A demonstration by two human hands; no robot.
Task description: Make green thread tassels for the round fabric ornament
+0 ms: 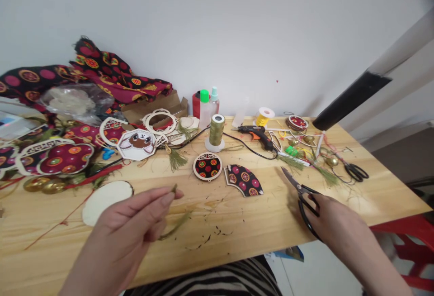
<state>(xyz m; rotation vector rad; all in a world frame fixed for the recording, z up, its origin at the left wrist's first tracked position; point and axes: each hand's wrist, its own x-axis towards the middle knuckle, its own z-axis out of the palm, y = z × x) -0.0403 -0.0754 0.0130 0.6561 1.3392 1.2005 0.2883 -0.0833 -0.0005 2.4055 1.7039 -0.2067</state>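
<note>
My left hand (135, 219) is closed in a pinch on a bunch of olive-green thread (176, 226). A short end pokes up above the fingertips, and a loose tail hangs below them over the table. My right hand (342, 223) has its fingers at the black handles of a pair of scissors (300, 192), whose blades point away to the upper left, low over the tabletop. Between the hands lie a round wooden frame backed with patterned fabric (208, 168) and a fan-shaped fabric-covered piece (244, 180). Behind them stands a spool of olive thread (217, 133).
A glue gun (256, 135) with its black cord lies at the back, near a yellow spool (264, 116). Bottles (204, 110) stand by the wall. Wooden frames, fabric (111, 69) and gold bells fill the left. A second pair of scissors (356, 171) lies right.
</note>
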